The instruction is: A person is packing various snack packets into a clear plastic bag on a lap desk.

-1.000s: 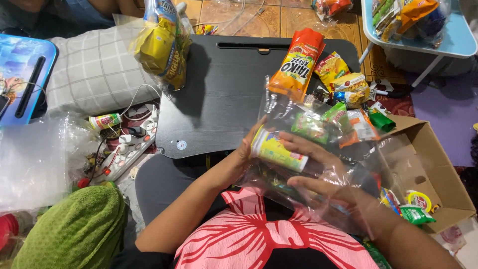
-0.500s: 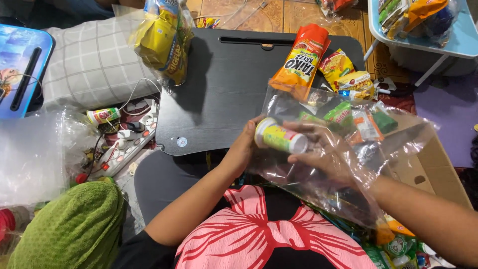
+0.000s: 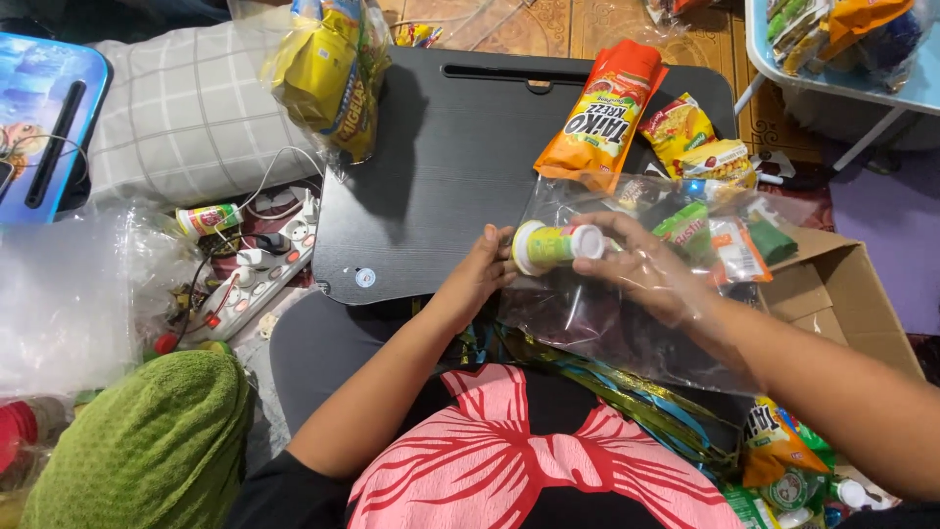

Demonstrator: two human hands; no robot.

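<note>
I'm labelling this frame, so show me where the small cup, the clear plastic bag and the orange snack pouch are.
small cup (image 3: 550, 245), head view, its yellow-green side.
clear plastic bag (image 3: 587, 323), head view, lower bare film.
orange snack pouch (image 3: 599, 118), head view, middle of its front.

Over a black lap desk (image 3: 441, 176), the left hand (image 3: 480, 274) touches the end of a small yellow-green cup (image 3: 553, 245) lying sideways. The right hand (image 3: 641, 269), inside a clear plastic bag (image 3: 597, 323), grips the cup's other end. An orange snack pouch (image 3: 602, 118) lies on the desk; a cardboard box (image 3: 842, 294) sits at right.
</note>
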